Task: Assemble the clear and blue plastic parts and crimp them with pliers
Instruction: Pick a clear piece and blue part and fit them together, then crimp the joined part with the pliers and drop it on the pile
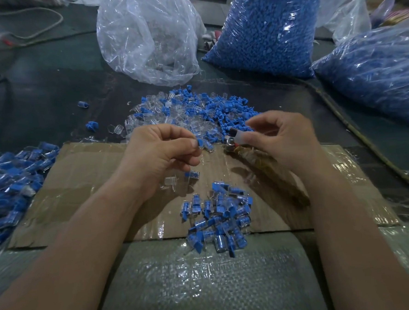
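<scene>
Risk: the left hand (pixel 160 152) pinches the part (pixel 200 142) only between the tips of thumb and forefinger. A slip would drop it into the loose heap (pixel 196 112) at 12 o'clock, or tilt it so the pliers (pixel 246 153) bite off-centre and crack the clear shell. A half-seated blue insert would likely crimp crooked.

The right hand (pixel 286 140) has its fingers curled round the taped pliers handle. The tool's nose is blurred, so its opening cannot be told.

The part sits at centre, just beside the pliers' nose at its 9 o'clock, above the cardboard (pixel 92 176). It is small, with blue showing and the clear body mostly hidden. Finished pieces (pixel 221 216) lie at 6 o'clock.
</scene>
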Demonstrator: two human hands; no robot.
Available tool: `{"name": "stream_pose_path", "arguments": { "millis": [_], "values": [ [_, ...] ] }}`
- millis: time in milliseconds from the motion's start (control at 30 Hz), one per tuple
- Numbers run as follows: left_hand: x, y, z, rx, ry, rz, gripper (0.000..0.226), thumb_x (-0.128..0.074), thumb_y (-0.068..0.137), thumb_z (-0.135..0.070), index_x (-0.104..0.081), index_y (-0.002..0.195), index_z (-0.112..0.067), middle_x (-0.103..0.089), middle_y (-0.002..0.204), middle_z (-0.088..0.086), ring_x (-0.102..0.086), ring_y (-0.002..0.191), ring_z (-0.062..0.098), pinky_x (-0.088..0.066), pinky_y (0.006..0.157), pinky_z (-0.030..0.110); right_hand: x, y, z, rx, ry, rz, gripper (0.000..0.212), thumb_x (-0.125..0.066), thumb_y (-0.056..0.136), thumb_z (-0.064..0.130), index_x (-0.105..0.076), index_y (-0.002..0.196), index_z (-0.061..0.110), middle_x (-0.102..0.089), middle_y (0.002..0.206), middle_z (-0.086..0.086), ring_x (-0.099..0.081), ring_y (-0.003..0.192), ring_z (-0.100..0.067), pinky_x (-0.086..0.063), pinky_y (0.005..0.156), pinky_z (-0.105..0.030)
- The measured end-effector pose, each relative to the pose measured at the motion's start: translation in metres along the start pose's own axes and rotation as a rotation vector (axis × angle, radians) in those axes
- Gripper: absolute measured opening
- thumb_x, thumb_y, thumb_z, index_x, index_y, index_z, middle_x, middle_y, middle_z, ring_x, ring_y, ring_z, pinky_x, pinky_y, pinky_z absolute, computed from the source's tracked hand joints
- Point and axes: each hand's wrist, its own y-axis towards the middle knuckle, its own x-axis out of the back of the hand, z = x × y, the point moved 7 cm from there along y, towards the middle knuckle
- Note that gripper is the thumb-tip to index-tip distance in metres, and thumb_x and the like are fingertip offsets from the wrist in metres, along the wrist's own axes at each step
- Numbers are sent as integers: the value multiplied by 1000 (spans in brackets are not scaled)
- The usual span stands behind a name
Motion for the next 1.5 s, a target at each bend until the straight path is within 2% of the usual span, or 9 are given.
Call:
{"name": "stream_pose_path", "arguments": {
  "millis": [100,233,433,667,833,1000,1133,1233,1500],
  "values": [
    [1,1,1,3,-12,-6,19,-67,57,-13,-63,73,-4,-68,60,9,-63,49,13,-49,44,16,9,5,-28,-150,-178,99,51,-75,67,44,-63,111,23,-60,97,15,-52,81,6,-36,70,-11],
    [2,2,2,11,-20,-16,19,-67,58,-13,-63,74,-4,-68,61,9,-64,50,13,-50,45,17,3,-1,-44,-268,-331,307,80,-75,58,55,-50,128,26,-52,130,4,-48,110,-11,-33,87,-24],
    [2,0,0,7,-13,-14,21,-67,57,-14,-63,75,-3,-68,61,8,-63,50,13,-50,46,17,-1,-10,-47,-325,-539,515,131,-56,18,76,-39,136,21,-37,116,3,-37,112,-17,-34,95,-33],
    [1,0,-1,2,0,-9,12,-65,65,-9,-61,76,-3,-69,62,7,-64,52,13,-51,47,16,1,-5,-47,-344,-490,421,53,-81,51,50,-50,89,31,-47,87,12,-44,81,-9,-36,61,-28],
    [3,1,1,5,-41,-19,6,-59,74,0,-59,79,-3,-69,63,6,-65,55,13,-51,48,16,-1,-1,-32,-299,-475,291,21,-72,60,36,-62,76,26,-59,80,4,-52,73,-11,-48,66,-32],
    [6,3,2,-15,-95,-56,9,-55,81,5,-57,80,-4,-68,62,6,-65,54,12,-50,48,16,-3,-1,-16,-222,-486,223,19,-68,67,31,-67,78,16,-61,75,-1,-53,70,-14,-45,61,-29],
    [9,5,1,-55,-130,-85,9,-54,81,4,-56,81,-5,-69,63,5,-65,56,12,-51,50,17,-3,0,4,-58,-408,68,8,-62,72,10,-58,78,14,-47,66,5,-42,60,-8,-32,52,-20],
    [9,6,0,-92,-140,-91,10,-53,83,4,-56,81,-6,-69,66,4,-65,59,12,-51,51,16,-3,-3,17,46,-312,-20,21,-59,72,2,-49,80,19,-39,73,13,-38,64,-4,-27,54,-18],
    [10,6,-5,-194,-169,-121,14,-61,68,-10,-58,81,-6,-69,66,2,-66,58,12,-50,51,16,-42,-9,27,156,-316,166,26,-61,77,12,-43,92,22,-34,81,17,-36,75,-6,-27,61,-14]
  ]
}}
